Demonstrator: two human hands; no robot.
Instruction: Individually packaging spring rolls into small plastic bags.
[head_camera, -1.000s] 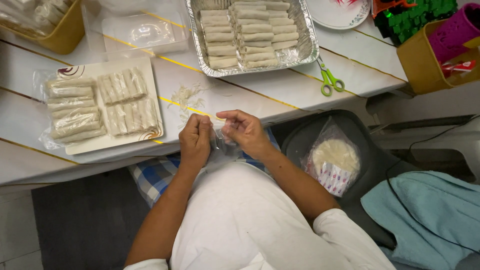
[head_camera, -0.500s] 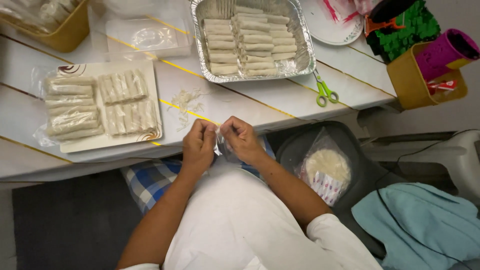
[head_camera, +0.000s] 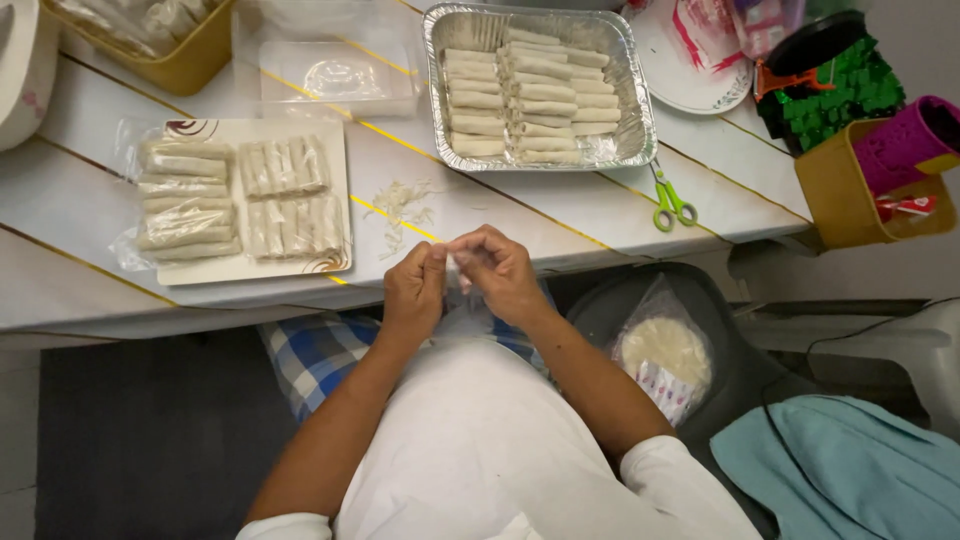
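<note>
while both hands met just at the near edge of the counter (head_camera: 560, 215), the left hand (head_camera: 415, 290) and the right hand (head_camera: 500, 272) each had a closed grip on a thin, pale wrapper (head_camera: 452, 262) pinched between fingertips. it looked very light, limp and easy to tear, so the edges or a corner seemed the best hold, with gentle pressure. shreds (head_camera: 400, 205) lay just beyond the hands. a foil tray (head_camera: 640, 100) of rolls sat farther back, a plate (head_camera: 335, 180) of rolls to the left, green scissors (head_camera: 668, 200) to the right.
</note>
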